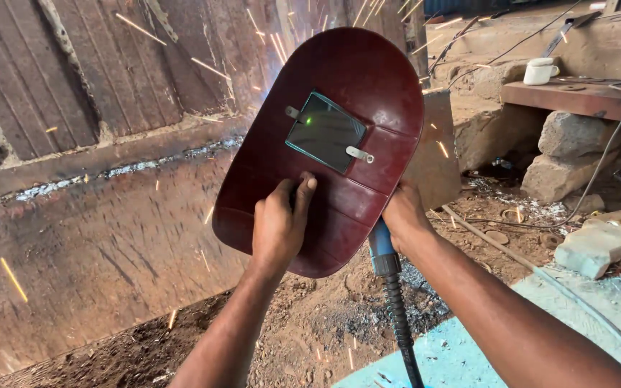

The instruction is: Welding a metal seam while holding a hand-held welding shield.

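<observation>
Sparks fly at twelve o'clock, so left hand (279, 224) gripping shield (325, 144) and right hand (402, 215) clutching torch handle (381, 248) should, I'd say, hold steady.

Two hands (279, 219), one dark red welding shield (325, 144), one blue-handled torch (381, 248), one white cup (540, 70).

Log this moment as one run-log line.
left hand: holds dark red welding shield | right hand: grips blue-handled welding holder | sparks fly over rusty metal sheet
</observation>
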